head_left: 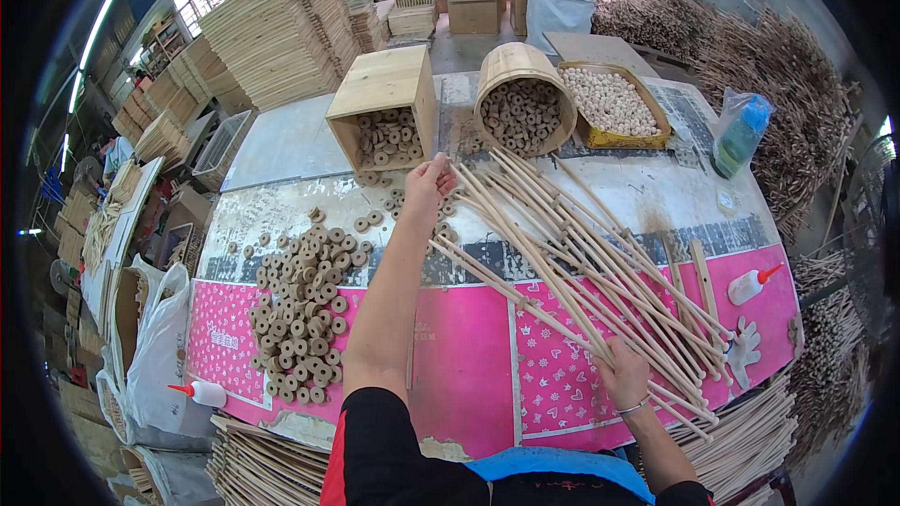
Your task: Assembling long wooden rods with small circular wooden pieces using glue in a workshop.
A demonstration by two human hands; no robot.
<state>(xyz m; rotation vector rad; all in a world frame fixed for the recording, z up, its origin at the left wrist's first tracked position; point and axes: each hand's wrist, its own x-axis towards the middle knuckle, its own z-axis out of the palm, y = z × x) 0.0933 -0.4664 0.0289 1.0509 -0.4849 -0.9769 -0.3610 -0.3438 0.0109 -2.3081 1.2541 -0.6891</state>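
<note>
My right hand (623, 377) is closed around the near ends of a few long wooden sticks (536, 253). These slant up and left over a loose bundle of similar sticks lying on the table. My left arm reaches far forward, and my left hand (431, 186) is beside the sticks' far ends with its fingers curled together. Whatever it may pinch is too small to make out. To the left of that arm lies a heap of round wooden discs with center holes (305, 314). More discs fill a tipped square wooden box (386, 75) and a wooden barrel (502, 66) at the back.
A yellow tray (626, 139) of wooden beads and a green-blue bottle (741, 138) stand back right. Red-tipped glue bottles (750, 285) lie at both sides, with a white glove (743, 351) on the right. Pink sheeting (459, 356) covers the near table. Stacked boards (272, 33) rise behind.
</note>
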